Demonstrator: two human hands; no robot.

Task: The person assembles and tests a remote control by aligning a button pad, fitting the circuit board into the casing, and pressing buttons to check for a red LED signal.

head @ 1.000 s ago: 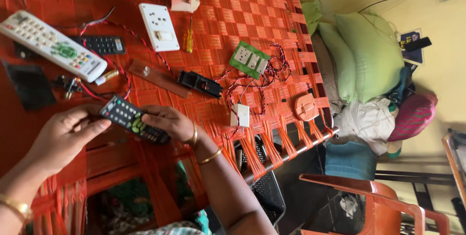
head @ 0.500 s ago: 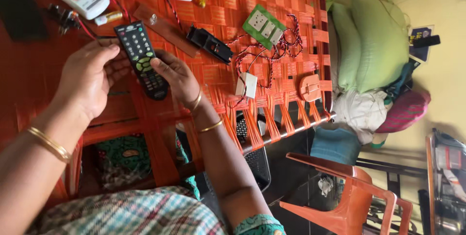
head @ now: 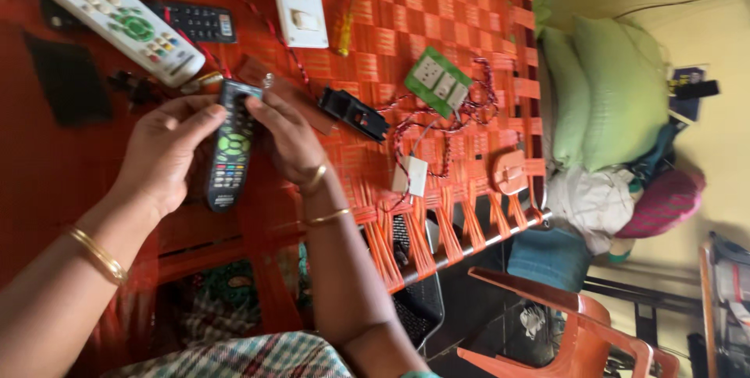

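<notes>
Now held over the orange woven cot (head: pixel 469 3), a black remote control (head: pixel 229 147) sits between both hands, its long axis running from the person's body toward the far clutter. The left hand (head: pixel 168 151) clasps its left edge, fingers closed on the casing; the right hand (head: pixel 289 136) pinches the upper right edge, equally near. A white remote (head: pixel 109 15), a second black remote (head: pixel 195 23), a white switch plate (head: pixel 298 1) and a green circuit board (head: pixel 437 81) lie beyond. Half a second earlier, the remote tilted diagonally; it now stands straighter.
</notes>
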